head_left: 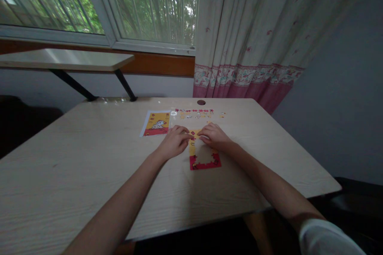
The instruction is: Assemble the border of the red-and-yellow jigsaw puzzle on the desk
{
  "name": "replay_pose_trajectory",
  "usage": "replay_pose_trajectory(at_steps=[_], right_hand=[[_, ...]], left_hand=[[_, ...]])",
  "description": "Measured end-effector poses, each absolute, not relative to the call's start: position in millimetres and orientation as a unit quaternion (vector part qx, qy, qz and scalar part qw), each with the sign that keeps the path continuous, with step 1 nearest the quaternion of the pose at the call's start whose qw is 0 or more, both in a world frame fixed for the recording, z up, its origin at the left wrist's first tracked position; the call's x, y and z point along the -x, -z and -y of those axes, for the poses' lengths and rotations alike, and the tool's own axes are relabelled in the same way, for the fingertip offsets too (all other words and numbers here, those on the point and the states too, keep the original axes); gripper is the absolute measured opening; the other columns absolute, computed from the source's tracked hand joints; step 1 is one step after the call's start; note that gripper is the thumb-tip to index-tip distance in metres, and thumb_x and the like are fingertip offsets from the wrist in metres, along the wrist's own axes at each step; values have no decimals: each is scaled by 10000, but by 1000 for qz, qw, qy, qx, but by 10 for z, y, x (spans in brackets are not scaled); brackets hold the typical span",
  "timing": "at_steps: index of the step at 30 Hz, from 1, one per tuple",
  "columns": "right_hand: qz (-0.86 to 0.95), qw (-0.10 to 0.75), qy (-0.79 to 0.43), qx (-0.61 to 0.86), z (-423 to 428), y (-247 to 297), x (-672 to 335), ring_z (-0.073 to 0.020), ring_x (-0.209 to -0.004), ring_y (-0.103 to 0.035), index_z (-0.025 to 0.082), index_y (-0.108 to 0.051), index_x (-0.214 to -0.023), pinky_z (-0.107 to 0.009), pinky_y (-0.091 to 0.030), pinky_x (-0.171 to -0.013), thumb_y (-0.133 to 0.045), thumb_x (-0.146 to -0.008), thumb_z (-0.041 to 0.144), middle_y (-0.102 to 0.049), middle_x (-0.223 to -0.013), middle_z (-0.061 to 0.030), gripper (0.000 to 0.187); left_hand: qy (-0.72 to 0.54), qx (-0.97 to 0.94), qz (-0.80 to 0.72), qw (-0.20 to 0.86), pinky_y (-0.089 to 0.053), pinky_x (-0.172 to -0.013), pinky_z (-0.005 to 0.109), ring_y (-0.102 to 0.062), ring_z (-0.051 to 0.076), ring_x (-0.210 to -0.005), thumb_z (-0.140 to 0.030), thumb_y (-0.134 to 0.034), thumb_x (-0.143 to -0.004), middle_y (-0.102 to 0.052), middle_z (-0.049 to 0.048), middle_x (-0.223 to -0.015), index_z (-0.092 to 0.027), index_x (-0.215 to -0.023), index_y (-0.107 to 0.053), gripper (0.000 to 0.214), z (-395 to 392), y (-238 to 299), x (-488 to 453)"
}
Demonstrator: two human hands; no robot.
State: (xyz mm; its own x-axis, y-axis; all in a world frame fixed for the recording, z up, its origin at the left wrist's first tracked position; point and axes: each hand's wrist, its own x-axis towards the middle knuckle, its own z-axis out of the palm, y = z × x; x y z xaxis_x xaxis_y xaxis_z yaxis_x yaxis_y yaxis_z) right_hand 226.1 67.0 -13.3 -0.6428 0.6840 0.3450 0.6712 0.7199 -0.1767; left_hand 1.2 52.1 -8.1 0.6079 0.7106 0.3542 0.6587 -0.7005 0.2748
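A partly assembled jigsaw puzzle (206, 166) lies on the table, its border red at the near end and yellow along the sides, with bare table showing in the middle. My left hand (176, 142) is at its upper left, thumb and fingers pinched together over a small red-patterned puzzle piece (193, 139). Across from it, my right hand (216, 136) rests at the puzzle's upper right corner with curled fingers. Those fingers hide much of the upper edge, and what lies under them cannot be made out.
Loose puzzle pieces (197, 114) lie in rows behind my hands, several red ones farthest back. A reference picture (157, 123) of a white animal on yellow and red lies left of them. A raised shelf (68, 59) stands at the back left; a cable hole (201, 102) is near the back edge.
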Motion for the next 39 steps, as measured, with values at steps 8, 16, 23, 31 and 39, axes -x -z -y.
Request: replay_pose_trajectory(at_steps=[8, 16, 23, 31, 39], right_hand=[[905, 185, -21, 383, -634, 129, -2298, -182, -882, -520, 203, -701, -920, -313, -342, -790, -561, -854, 255, -669, -894, -59, 163], [906, 187, -32, 377, -626, 130, -2287, -180, -880, -528, 194, -696, -929, -307, -344, -798, -542, -862, 252, -685, -913, -43, 177], [909, 193, -43, 368, -629, 150, -2296, -169, -895, -533, 197, -687, -935, -307, -341, -819, -526, -869, 244, -684, -944, -45, 180], [914, 182, -18, 363, -624, 118, -2285, -171, -882, -521, 196, -686, -922, -312, -342, -789, -535, -870, 239, -675, -928, -53, 166], [913, 185, -28, 364, -626, 111, -2301, -181, -900, -524, 201, -688, -940, -319, -344, -805, -529, -873, 243, -680, -943, -52, 178]], left_hand=[[-214, -896, -382, 70, -368, -899, 433, -458, 258, -1039, -122, -477, -773, -580, 69, -1076, -284, -1039, -681, 372, -540, 113, -11], [-196, -902, -380, 57, -376, -889, 421, -481, 245, -1018, -129, -452, -800, -614, 68, -1038, -230, -1022, -667, 325, -515, 71, -57], [-232, -893, -373, 99, -403, -870, 389, -530, 221, -986, -110, -433, -801, -659, 53, -1023, -211, -1038, -634, 327, -574, 132, -13], [-218, -908, -352, 71, -405, -858, 375, -530, 216, -968, -229, -449, -884, -653, 64, -984, -194, -1033, -637, 243, -554, 106, -28], [-199, -912, -356, 41, -399, -859, 374, -488, 220, -982, -210, -469, -880, -625, 68, -1000, -210, -1030, -659, 242, -535, 95, -47]])
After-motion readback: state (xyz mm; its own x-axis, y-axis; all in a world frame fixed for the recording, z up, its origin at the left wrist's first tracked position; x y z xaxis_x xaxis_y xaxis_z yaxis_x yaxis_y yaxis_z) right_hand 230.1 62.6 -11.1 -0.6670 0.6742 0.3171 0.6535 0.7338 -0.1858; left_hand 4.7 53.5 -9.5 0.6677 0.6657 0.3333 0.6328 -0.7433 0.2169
